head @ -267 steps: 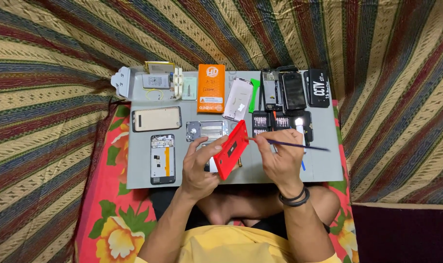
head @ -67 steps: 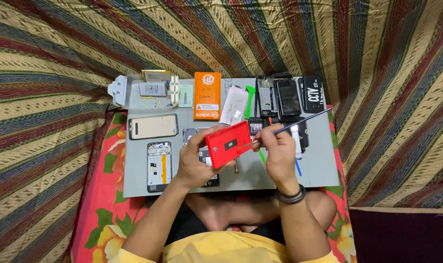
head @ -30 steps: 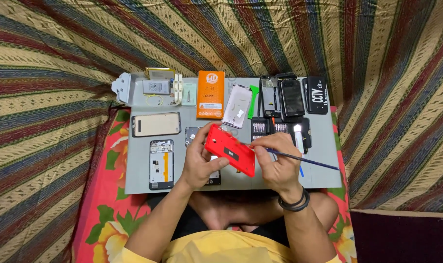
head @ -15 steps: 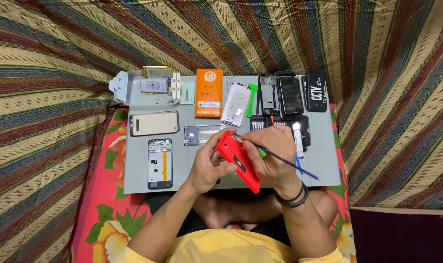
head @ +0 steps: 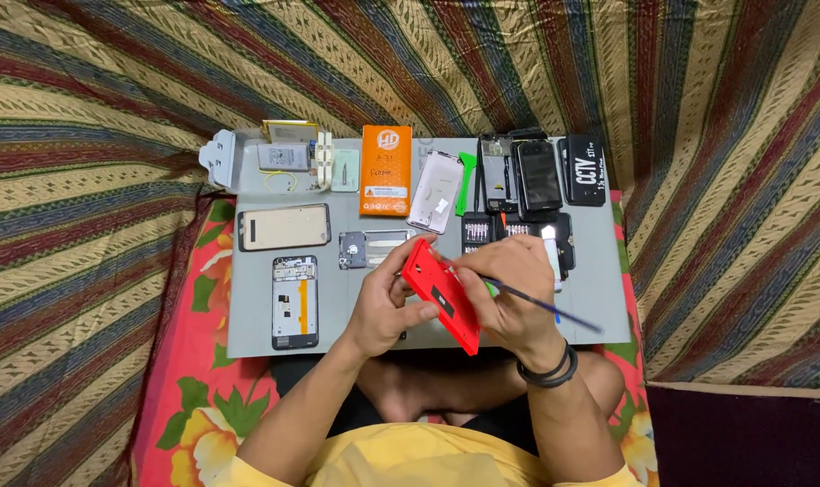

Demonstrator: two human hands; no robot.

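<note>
My left hand point(head: 387, 302) grips a red phone shell point(head: 441, 296), tilted on edge above the grey work mat point(head: 338, 311). My right hand point(head: 509, 289) holds a thin blue-handled tool point(head: 554, 309), whose tip meets the upper part of the red shell. A black band sits on my right wrist. Both hands hover over the mat's near middle.
On the mat lie an orange box point(head: 385, 169), a white phone back point(head: 435, 191), a green pry tool point(head: 465, 180), black phones point(head: 539, 174), a bit set point(head: 516, 233), an opened phone point(head: 295, 301) and a screen panel point(head: 284, 226). Striped cloth surrounds the mat.
The red shell has been turned from lying flat to standing steeply on edge. My right hand has shifted the tool from beside it to its upper edge.
</note>
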